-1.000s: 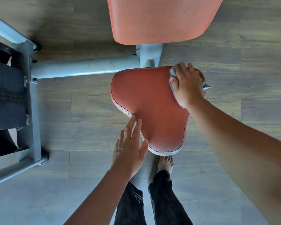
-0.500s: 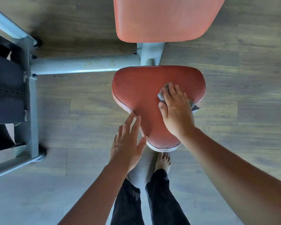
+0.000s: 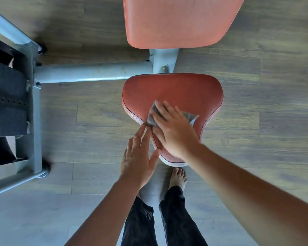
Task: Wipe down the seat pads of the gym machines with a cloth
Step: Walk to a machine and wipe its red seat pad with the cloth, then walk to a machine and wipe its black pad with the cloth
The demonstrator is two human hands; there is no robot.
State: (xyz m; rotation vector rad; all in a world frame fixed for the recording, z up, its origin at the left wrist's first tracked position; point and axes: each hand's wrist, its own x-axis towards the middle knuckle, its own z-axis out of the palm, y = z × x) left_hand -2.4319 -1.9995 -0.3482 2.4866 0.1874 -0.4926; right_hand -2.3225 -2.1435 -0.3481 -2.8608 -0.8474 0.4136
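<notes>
1. Head view, centre of the frame: our right hand (image 3: 174, 129) lies flat, fingers spread, pressing a small grey cloth (image 3: 154, 115) onto the red, rounded-triangle vinyl seat pad (image 3: 172, 94). It is a palm-down press, not a closed grasp.
2. Just below and left of centre, our left hand (image 3: 138, 158) is open, fingertips touching the pad's left edge and holding nothing.
3. We judge the cloth light, soft and quick to bunch; it peeks out on both sides of the hand, so a flat palm across its middle suits it best.
4. The pad looks firm, smooth and fixed on its pale grey metal frame (image 3: 89, 72); steadying it at the rim should do.
5. At the top of the frame, the matching red back pad (image 3: 178, 22) appears untouched by either hand.
</notes>
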